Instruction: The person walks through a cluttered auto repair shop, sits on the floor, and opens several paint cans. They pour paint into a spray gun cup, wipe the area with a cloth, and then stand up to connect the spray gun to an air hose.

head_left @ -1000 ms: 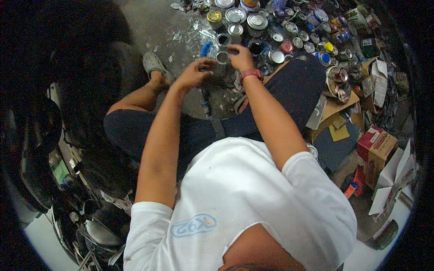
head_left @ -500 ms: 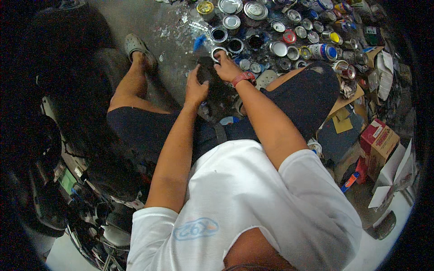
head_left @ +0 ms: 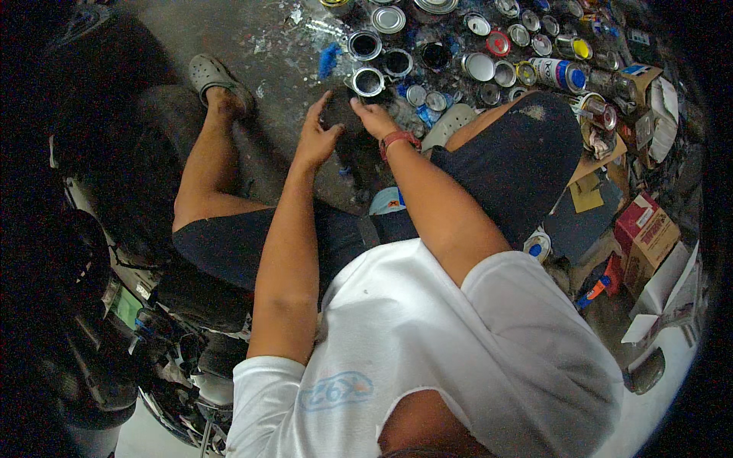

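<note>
My left hand (head_left: 315,140) is held over the floor, fingers stretched forward and thumb out to the side, with nothing seen in it. Facing it, my right hand (head_left: 375,121), with a red watch on the wrist, has its fingers extended and apart. Just beyond the right fingertips stands an open can with a pale rim (head_left: 368,82) and a dark inside. Two more open cans, one (head_left: 364,46) behind it and one (head_left: 397,62) to its right, show dark contents. The patch between my hands is too dark to read.
Many closed paint tins, among them a silver-lidded tin (head_left: 388,20) and a white-and-blue can (head_left: 560,75), crowd the floor ahead and right. A blue paint smear (head_left: 329,59) lies left of the cans. Cardboard boxes (head_left: 646,239) stand at right. Dark clutter fills the left.
My right hand has come off the pale-rimmed can and drawn back toward me. My left hand has shifted slightly left and forward. The whole view has shifted a little.
</note>
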`<move>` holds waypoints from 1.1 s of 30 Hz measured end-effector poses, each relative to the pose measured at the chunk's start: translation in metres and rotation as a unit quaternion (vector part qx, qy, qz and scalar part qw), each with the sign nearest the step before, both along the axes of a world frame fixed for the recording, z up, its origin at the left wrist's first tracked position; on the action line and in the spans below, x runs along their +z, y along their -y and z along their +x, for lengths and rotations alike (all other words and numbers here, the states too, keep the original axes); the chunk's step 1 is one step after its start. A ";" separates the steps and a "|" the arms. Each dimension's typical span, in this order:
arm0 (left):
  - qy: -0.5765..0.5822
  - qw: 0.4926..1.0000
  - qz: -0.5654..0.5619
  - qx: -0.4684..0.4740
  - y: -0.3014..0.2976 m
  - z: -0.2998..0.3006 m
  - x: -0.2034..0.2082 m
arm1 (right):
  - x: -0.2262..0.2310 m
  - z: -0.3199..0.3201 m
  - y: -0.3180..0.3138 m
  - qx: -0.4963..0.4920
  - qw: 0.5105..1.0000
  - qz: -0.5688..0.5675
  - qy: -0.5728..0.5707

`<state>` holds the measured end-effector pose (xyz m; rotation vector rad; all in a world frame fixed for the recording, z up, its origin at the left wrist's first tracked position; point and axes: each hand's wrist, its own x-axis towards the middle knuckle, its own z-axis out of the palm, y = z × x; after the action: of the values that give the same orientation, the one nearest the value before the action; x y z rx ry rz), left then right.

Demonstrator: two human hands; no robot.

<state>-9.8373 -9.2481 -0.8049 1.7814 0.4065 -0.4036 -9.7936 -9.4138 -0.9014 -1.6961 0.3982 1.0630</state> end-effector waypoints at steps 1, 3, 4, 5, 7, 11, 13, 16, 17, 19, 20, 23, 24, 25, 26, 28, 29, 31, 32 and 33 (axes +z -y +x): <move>-0.002 1.000 0.027 -0.012 0.000 0.000 -0.001 | 0.006 -0.001 0.003 0.047 0.998 -0.048 -0.015; 0.029 0.997 0.067 -0.033 0.001 0.000 -0.003 | 0.018 -0.006 0.012 0.040 0.996 -0.059 0.054; 0.018 0.995 0.092 -0.040 0.002 0.000 -0.004 | 0.023 -0.010 0.016 0.050 0.995 -0.055 0.073; 0.047 0.991 0.118 -0.052 0.003 0.000 -0.004 | 0.026 -0.014 0.020 0.013 0.996 -0.053 0.076; 0.057 0.980 0.176 -0.074 0.006 0.000 -0.003 | 0.027 -0.018 0.022 -0.032 0.996 0.011 0.080; 0.050 0.970 0.222 -0.091 0.013 0.001 0.003 | 0.013 -0.012 0.007 -0.059 0.983 -0.127 0.122; 0.040 0.962 0.253 -0.093 0.015 0.002 0.008 | 0.003 -0.006 -0.001 -0.081 0.971 -0.184 0.131; -0.006 0.954 0.281 -0.103 0.017 0.003 0.013 | -0.005 -0.004 -0.004 -0.126 0.981 -0.034 0.146; -0.003 0.952 0.289 -0.099 0.017 0.003 0.013 | -0.006 -0.006 -0.001 -0.103 0.985 -0.035 0.135; -0.028 0.949 0.298 -0.094 0.016 0.004 0.011 | -0.004 -0.007 0.001 -0.105 0.985 -0.022 0.132; -0.007 0.949 0.304 -0.086 0.015 0.005 0.008 | -0.002 -0.003 -0.001 -0.090 0.987 -0.062 0.115; 0.022 0.944 0.324 -0.053 0.011 0.005 0.001 | 0.009 -0.001 -0.003 -0.049 0.987 -0.088 0.122; 0.039 0.939 0.339 -0.033 0.010 0.005 -0.001 | 0.012 -0.003 -0.003 -0.031 0.985 -0.097 0.139; 0.039 0.936 0.350 -0.020 0.009 0.004 -0.002 | 0.016 0.003 -0.010 -0.009 0.982 -0.131 0.138; 0.060 0.934 0.353 -0.008 0.007 0.004 -0.002 | 0.019 -0.001 -0.008 -0.015 0.981 -0.101 0.163; 0.061 0.934 0.351 0.004 0.005 0.003 0.000 | 0.025 0.001 -0.013 -0.016 0.982 -0.109 0.154; 0.068 0.934 0.350 0.006 0.004 0.002 0.002 | 0.027 0.003 -0.017 -0.014 0.978 -0.097 0.184; 0.052 0.935 0.350 0.014 0.004 0.001 0.005 | 0.030 0.000 -0.015 0.000 0.975 -0.103 0.197; 0.064 0.935 0.347 0.016 0.003 0.001 0.006 | 0.032 0.000 -0.016 0.002 0.977 -0.099 0.191; 0.066 0.936 0.346 0.018 0.003 0.001 0.007 | 0.033 -0.003 -0.013 0.004 0.978 -0.095 0.185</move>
<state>-9.8366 -9.2509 -0.7983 2.4638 0.5246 -0.1071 -9.7962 -9.4005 -0.8687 -2.0193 0.2588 0.7088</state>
